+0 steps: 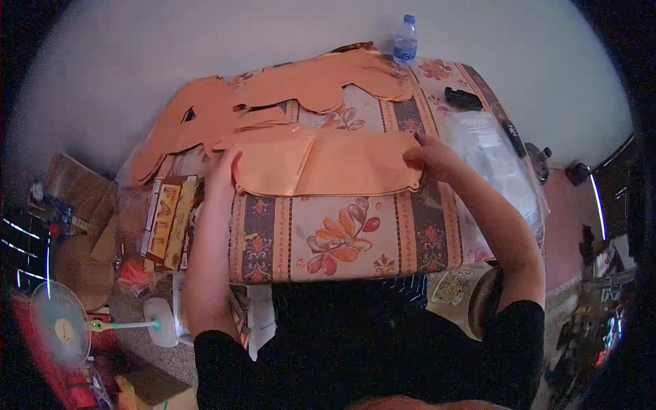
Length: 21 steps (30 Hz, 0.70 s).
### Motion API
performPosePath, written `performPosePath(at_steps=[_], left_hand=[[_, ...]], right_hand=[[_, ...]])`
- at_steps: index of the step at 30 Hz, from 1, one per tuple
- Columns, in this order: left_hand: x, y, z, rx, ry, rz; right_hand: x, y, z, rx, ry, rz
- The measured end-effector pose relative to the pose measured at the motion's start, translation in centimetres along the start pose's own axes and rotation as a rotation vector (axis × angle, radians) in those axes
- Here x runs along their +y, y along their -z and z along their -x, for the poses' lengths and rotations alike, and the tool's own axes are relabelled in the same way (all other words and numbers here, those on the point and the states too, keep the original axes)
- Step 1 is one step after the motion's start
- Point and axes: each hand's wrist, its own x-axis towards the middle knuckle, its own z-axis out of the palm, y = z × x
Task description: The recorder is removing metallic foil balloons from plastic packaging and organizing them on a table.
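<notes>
Between my two hands stretches an orange sheet [355,164], wide and slightly glossy, with a vertical crease left of its middle and rounded lower corners. My left hand [225,169] grips its left end, and the fingers are partly hidden behind it. My right hand [435,158] pinches the right end with the thumb on top. Beyond the sheet lie more orange cut pieces with curved outlines: a long one [301,82] across the back of the table and another [181,119] at the left, with a small dark opening in it.
A floral cloth covers the table [342,263]. A water bottle [405,41] stands at the back, near a black object [462,99]. Clear plastic packaging [488,171] lies at the right. Yellow-brown boxes [167,222] sit at the left edge. A fan [65,328] stands lower left.
</notes>
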Motion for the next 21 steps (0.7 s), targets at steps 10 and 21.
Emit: performPosePath(at_steps=[10, 21], left_hand=[[2.3, -2.7, 4.1, -0.082, -0.161, -0.253], [2.3, -9.2, 12.4, -0.328, -0.764, -1.159]], right_hand=[[-5.5, -2.8, 4.0, 0.031, 0.004, -0.266], [-7.8, -3.1, 3.9, 0.077, 0.096, -0.278]])
